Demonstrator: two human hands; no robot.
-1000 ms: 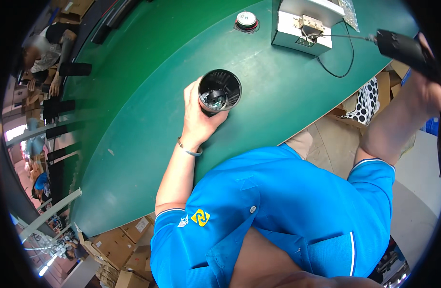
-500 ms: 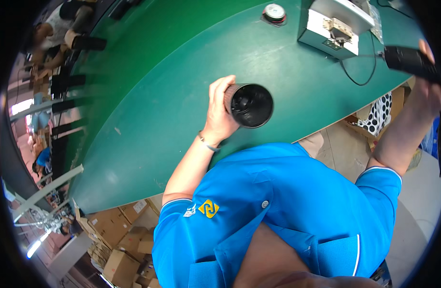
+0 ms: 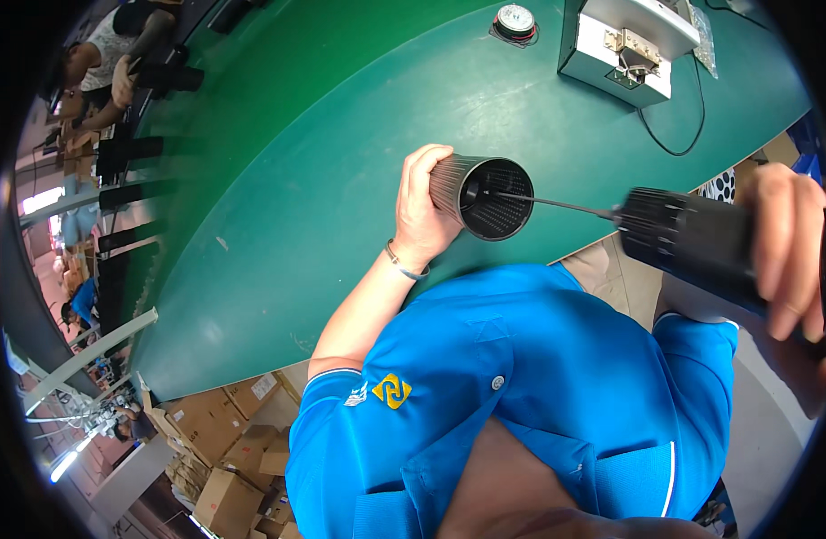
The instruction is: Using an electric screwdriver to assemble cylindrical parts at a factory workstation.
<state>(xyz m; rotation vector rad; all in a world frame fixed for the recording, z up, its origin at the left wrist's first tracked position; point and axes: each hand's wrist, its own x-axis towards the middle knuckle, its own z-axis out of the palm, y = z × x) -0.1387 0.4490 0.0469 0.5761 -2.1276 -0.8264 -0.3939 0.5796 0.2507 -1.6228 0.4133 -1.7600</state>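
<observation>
My left hand is wrapped round a black ribbed cylindrical housing above the green table. The housing lies on a tilt, its open mouth turned to the right, and small perforations line its inner wall. At the right, my right hand grips a black electric screwdriver. Its long thin bit reaches left into the mouth of the housing. Near the bit's tip a dark round part shows inside; whether the tip touches a screw, I cannot tell.
On the green table at the back right stands a white metal box with a metal mechanism and a black cable. A round white-topped part with wires lies left of it. Cardboard boxes sit below left; a person works far left.
My right hand has brought the screwdriver left and down from the far right, and its bit now enters the housing. My left hand has shifted slightly right, turning the housing's mouth rightward.
</observation>
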